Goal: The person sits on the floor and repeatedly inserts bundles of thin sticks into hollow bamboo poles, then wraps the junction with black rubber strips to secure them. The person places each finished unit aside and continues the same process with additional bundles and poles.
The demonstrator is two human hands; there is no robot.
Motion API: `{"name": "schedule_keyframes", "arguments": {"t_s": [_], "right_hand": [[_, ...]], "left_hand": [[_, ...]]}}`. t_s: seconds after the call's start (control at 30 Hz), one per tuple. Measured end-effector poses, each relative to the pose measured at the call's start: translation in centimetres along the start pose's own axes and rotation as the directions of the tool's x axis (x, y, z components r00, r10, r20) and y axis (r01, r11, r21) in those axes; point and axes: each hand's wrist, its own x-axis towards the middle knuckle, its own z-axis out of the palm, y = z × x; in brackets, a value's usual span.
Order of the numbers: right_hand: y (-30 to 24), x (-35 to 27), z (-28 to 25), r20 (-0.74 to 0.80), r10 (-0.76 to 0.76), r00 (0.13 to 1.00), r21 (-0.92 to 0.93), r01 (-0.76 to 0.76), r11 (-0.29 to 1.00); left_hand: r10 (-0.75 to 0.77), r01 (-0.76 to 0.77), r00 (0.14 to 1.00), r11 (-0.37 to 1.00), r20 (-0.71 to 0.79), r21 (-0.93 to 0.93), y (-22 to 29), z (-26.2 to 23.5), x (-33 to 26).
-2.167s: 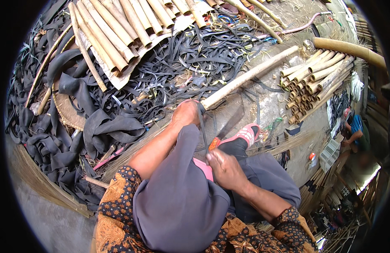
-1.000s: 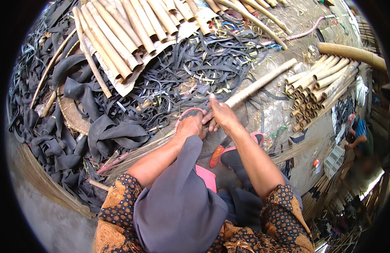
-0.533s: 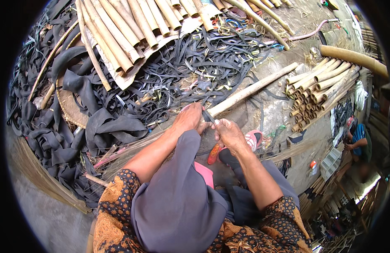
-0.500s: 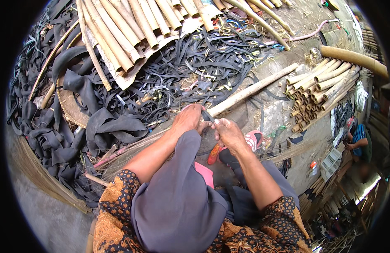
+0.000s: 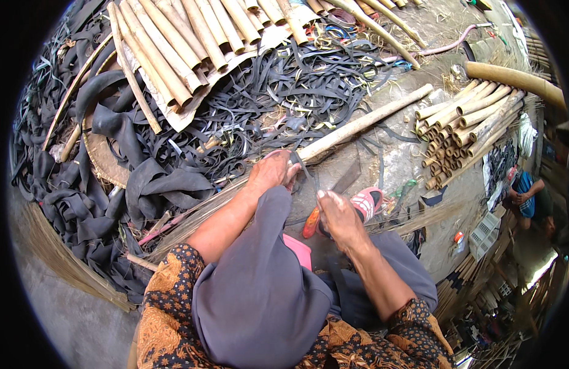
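Observation:
My left hand [image 5: 274, 172] is closed around the near end of a long bamboo pole [image 5: 367, 123], where thin brown bristles [image 5: 218, 206] run off toward the lower left. A narrow black rubber strip [image 5: 308, 172] leads from the left fingers toward my right hand [image 5: 341, 216]. The right hand is closed, thumb and fingers pinched on the strip's other end. Beneath the strip lies a knife with an orange handle [image 5: 311, 222], its blade partly hidden by the right hand. Next to it is a foot in a pink sandal [image 5: 366, 203].
Black rubber strips [image 5: 290, 86] are heaped beyond my hands, with wider rubber pieces [image 5: 121, 129] at left. Bamboo tubes [image 5: 168, 46] lie on a sheet at the back; more are stacked [image 5: 463, 123] at right. Another person [image 5: 529, 195] sits far right, near a pale crate [image 5: 483, 237].
My right hand has drawn away from the left, toward me and to the right, and the strip now spans the gap. My left hand has stayed nearly in place at the pole's end.

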Motion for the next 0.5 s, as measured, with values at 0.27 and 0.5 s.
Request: {"name": "schedule_keyframes", "arguments": {"t_s": [0.27,0.5], "right_hand": [[3.8,-7.5,0.6,-0.016,-0.075,0.997,-0.146,0.072,0.987],[10.8,2.7,-0.2,0.012,-0.247,0.969,-0.323,0.238,0.916]], "left_hand": [[-0.037,0.04,0.998,0.998,0.049,-0.05,0.3,-0.9,0.2],[-0.047,0.372,0.874,0.706,0.484,-0.603,0.9,-2.5,1.2]]}}
